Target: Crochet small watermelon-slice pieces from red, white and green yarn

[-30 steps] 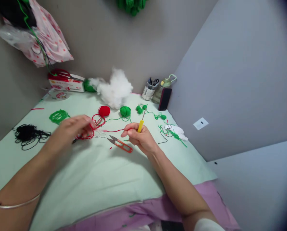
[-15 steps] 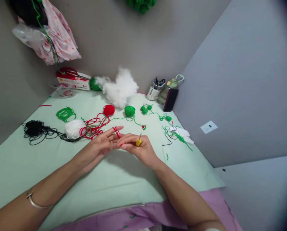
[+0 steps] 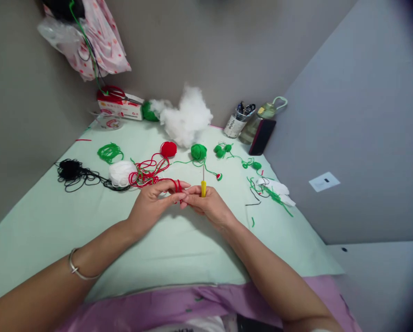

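Red yarn (image 3: 177, 185) is looped around the fingers of my left hand (image 3: 154, 201), whose thumb and index finger are pinched together. My right hand (image 3: 208, 203) meets it fingertip to fingertip, closed around a crochet hook (image 3: 203, 188) with a yellow handle; the metal shaft points up and away. The exact grip of the right fingertips on the yarn is hidden. From the left hand the strand runs back to a loose red tangle and a red yarn ball (image 3: 168, 149). Just beyond the hands lie a green yarn ball (image 3: 198, 152) and a small red-and-green crocheted piece (image 3: 219, 177).
White yarn (image 3: 122, 174), black yarn (image 3: 70, 170) and a green coil (image 3: 110, 152) lie to the left. White stuffing (image 3: 187, 117) sits at the back. A pen cup (image 3: 235, 125), bottle (image 3: 251, 129) and phone (image 3: 262, 137) stand back right, with yarn scraps (image 3: 275, 196) nearer.
My left hand has turned from outstretched fingers to a pinch with the yarn around it. The crochet hook now stands more upright. The whole view has shifted a little.
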Demonstrator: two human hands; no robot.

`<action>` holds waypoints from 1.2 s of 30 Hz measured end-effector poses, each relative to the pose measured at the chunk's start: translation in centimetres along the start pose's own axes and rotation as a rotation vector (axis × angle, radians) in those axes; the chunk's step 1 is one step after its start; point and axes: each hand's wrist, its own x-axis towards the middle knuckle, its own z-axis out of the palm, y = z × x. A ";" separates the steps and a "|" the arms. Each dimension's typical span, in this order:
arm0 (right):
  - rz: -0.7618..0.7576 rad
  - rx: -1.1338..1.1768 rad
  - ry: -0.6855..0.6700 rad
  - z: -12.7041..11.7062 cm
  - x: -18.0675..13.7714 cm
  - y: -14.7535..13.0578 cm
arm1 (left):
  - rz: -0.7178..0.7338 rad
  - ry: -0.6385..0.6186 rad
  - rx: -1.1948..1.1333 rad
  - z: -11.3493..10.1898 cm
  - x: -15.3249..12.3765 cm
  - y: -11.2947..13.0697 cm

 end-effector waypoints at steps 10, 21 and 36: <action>0.020 -0.003 -0.027 0.6 -0.2 -0.1 | 0.081 0.046 0.209 -0.6 1.3 -0.6; 0.010 0.077 0.031 -0.1 -0.1 -0.5 | 0.249 0.303 0.411 -3.3 2.1 0.7; 0.062 0.059 -0.066 0.2 -0.5 -1.0 | 0.002 0.034 0.056 -2.8 1.6 1.3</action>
